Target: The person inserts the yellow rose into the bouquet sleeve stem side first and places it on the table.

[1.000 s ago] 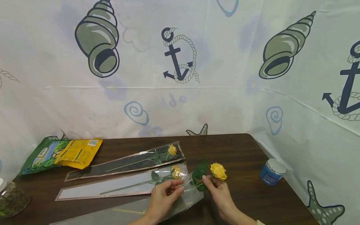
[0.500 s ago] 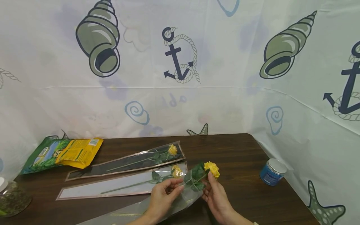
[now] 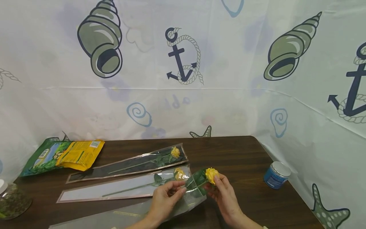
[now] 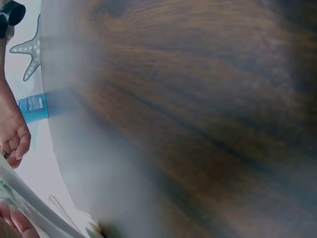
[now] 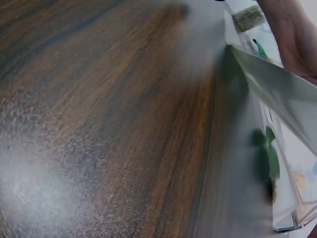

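My left hand (image 3: pixel 167 202) pinches the upper edge of a long clear flower sleeve (image 3: pixel 128 214) near its mouth. The leaves and stem of a yellow rose (image 3: pixel 212 175) sit inside that mouth, while the bloom sticks out at the right. Holding the rose just under and beside its bloom is my right hand (image 3: pixel 227 198), thumb by the petals. In the left wrist view, the fingers of my right hand (image 4: pixel 15 136) curl at the left edge. The sleeve (image 5: pixel 282 87) slants across the right wrist view, below my left hand (image 5: pixel 297 49).
Behind lie two sleeved yellow roses, one on a white backing (image 3: pixel 85 193) and one on a black backing (image 3: pixel 114 166). A yellow and green bag (image 3: pixel 63 156) and a jar of dried bits (image 3: pixel 14 203) stand left. A blue jar (image 3: pixel 276 175) is near the table's right edge.
The rose has moved left and slightly down, with its leaves deeper in the sleeve. My right hand has shifted its hold from the stem and leaves up to the bloom.
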`<state>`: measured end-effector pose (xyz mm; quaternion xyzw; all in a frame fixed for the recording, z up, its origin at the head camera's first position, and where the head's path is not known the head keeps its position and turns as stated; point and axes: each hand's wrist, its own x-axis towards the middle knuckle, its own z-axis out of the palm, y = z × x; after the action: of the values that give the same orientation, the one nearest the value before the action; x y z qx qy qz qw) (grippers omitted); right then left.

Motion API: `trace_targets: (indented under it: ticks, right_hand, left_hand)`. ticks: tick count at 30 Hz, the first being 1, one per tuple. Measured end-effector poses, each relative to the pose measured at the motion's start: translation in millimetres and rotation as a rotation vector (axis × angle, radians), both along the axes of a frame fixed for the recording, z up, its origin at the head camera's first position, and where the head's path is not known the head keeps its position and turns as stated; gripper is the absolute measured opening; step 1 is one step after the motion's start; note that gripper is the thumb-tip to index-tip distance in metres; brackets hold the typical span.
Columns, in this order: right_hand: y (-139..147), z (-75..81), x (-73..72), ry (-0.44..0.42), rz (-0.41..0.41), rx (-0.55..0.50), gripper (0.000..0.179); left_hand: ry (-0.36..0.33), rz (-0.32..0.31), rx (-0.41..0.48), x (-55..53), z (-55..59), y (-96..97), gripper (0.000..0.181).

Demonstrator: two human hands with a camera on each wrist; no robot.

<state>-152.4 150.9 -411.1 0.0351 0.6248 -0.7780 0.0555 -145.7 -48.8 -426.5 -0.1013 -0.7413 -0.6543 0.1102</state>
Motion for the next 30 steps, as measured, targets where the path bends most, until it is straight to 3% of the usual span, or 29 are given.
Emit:
trace_targets:
  ticks: [6, 12, 22, 30]
  right_hand:
    - [-6, -1.3, 2.9, 0.056, -0.035, 0.152, 0.030]
    - [-8, -4.0, 4.7, 0.097, -0.057, 0.272, 0.036]
    - [-10, -8.0, 4.7, 0.158, -0.052, 0.345, 0.031]
    - [-7, -11.4, 8.1, 0.220, -0.034, 0.333, 0.030]
  left_hand:
    - [0.037, 0.005, -0.040, -0.1, 3.0, 0.5, 0.016]
    - [-0.003, -0.007, -0.049, -0.8, 3.8, 1.4, 0.016]
    - [0.026, -0.031, -0.022, 0.5, 0.7, 3.9, 0.015]
    - [-0.014, -0.028, -0.037, -0.5, 1.3, 4.8, 0.016]
